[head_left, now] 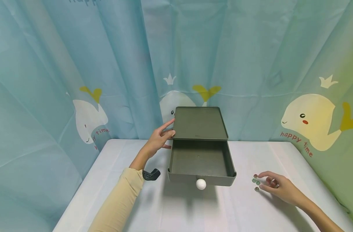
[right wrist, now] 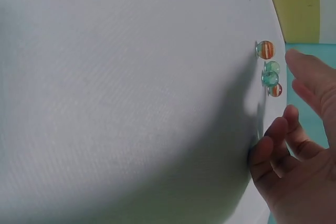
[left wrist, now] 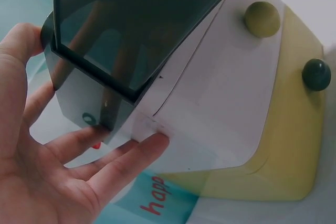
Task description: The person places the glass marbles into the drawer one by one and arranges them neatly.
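White cloth covered the table (head_left: 194,209), which stood before a blue-green curtain (head_left: 77,64) printed with whales and the words "happy time".

A dark green drawer box (head_left: 200,123) stood at the middle rear of the table. Its single drawer (head_left: 201,161) was pulled well out toward the person and showed a bare floor. A white round knob (head_left: 201,184) was fixed to the drawer front.

The left hand (head_left: 160,138) lay against the left side of the box at its top edge. The fingers were straight and spread, pressing flat on the side wall with the thumb near the upper rim; they were curled round nothing. The left wrist view confirmed fingertips (left wrist: 157,142) flat on the box wall.

Four small glass marbles (head_left: 256,182) lay in a close cluster on the cloth, to the right of the drawer front and apart from it. In the right wrist view they showed orange and green banding.

The right hand (head_left: 276,188) rested on the table just beside the marbles. Its fingers were loosely bent, tips near the cluster. It held nothing; contact with a marble could not be determined.

A beige sleeve (head_left: 118,203) covered the left forearm, with a dark wrist mount (head_left: 151,174) beside it.
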Motion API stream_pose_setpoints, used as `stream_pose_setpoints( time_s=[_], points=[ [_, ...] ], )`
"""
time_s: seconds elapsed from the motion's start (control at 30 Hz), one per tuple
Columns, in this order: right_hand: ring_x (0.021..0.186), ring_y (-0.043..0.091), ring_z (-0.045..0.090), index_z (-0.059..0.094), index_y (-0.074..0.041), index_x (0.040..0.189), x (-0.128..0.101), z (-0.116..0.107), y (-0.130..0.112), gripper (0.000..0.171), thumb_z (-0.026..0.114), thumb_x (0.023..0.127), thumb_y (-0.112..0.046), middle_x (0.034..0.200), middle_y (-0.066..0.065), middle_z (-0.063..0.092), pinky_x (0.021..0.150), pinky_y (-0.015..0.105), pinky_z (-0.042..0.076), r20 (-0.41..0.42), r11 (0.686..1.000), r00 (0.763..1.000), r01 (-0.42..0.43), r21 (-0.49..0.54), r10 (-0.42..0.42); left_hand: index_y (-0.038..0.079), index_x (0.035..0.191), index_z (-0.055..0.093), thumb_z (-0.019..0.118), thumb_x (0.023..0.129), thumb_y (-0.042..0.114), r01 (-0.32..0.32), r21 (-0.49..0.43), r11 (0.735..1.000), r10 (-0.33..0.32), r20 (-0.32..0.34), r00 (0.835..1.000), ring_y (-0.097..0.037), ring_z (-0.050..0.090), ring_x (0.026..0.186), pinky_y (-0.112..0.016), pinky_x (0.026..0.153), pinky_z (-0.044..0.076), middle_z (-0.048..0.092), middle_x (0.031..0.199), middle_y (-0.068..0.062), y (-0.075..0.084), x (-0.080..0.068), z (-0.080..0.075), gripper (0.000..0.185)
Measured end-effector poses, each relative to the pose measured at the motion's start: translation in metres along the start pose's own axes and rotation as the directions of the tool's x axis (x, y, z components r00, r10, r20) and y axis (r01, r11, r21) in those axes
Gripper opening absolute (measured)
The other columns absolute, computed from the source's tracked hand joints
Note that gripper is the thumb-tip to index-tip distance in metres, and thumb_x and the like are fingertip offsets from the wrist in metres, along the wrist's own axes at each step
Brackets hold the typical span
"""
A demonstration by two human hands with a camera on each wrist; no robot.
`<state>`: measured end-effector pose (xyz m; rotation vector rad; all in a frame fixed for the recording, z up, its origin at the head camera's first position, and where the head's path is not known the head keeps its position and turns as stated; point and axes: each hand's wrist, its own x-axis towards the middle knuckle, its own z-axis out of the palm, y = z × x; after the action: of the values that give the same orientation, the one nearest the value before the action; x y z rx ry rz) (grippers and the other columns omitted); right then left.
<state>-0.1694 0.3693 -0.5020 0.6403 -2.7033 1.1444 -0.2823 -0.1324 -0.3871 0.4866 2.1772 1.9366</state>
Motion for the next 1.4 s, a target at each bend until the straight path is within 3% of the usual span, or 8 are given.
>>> stream_pose_setpoints(
  time_s=[0.27, 0.8, 1.4],
  points=[
    [0.059, 0.002, 0.041, 0.071, -0.012, 0.105, 0.001, 0.0034, 0.0086, 0.026, 0.081, 0.084, 0.0, 0.07, -0.008, 0.047, 0.049, 0.024, 0.035, 0.005, 0.999, 0.999, 0.032, 0.003, -0.032, 0.034, 0.161, 0.037, 0.06, 0.105, 0.027, -0.004, 0.008, 1.0, 0.004, 0.0, 1.0, -0.039, 0.052, 0.132, -0.056, 0.09, 0.057, 0.049, 0.152, -0.02, -0.0004, -0.0001, -0.0003, 0.06],
    [0.062, -0.001, 0.04, 0.071, -0.022, 0.097, 0.0025, 0.0094, 0.0052, 0.023, 0.083, 0.084, -0.008, 0.071, -0.014, 0.046, 0.052, 0.023, 0.034, -0.012, 0.996, 0.999, -0.037, -0.086, 0.036, 0.034, 0.161, 0.038, 0.06, 0.105, 0.027, -0.005, 0.015, 1.0, 0.006, -0.005, 1.0, -0.037, 0.054, 0.128, -0.055, 0.089, 0.058, 0.051, 0.15, -0.02, 0.0001, -0.0013, -0.0003, 0.06],
    [0.063, 0.0, 0.039, 0.071, -0.019, 0.094, 0.0012, 0.0099, 0.0008, 0.019, 0.082, 0.085, -0.007, 0.071, -0.013, 0.045, 0.053, 0.024, 0.033, -0.012, 0.99, 0.996, -0.086, -0.113, 0.085, 0.035, 0.16, 0.037, 0.06, 0.105, 0.028, -0.003, 0.018, 1.0, 0.003, -0.007, 1.0, -0.038, 0.053, 0.129, -0.056, 0.089, 0.058, 0.051, 0.15, -0.02, 0.0008, -0.002, 0.0006, 0.06]
  ],
)
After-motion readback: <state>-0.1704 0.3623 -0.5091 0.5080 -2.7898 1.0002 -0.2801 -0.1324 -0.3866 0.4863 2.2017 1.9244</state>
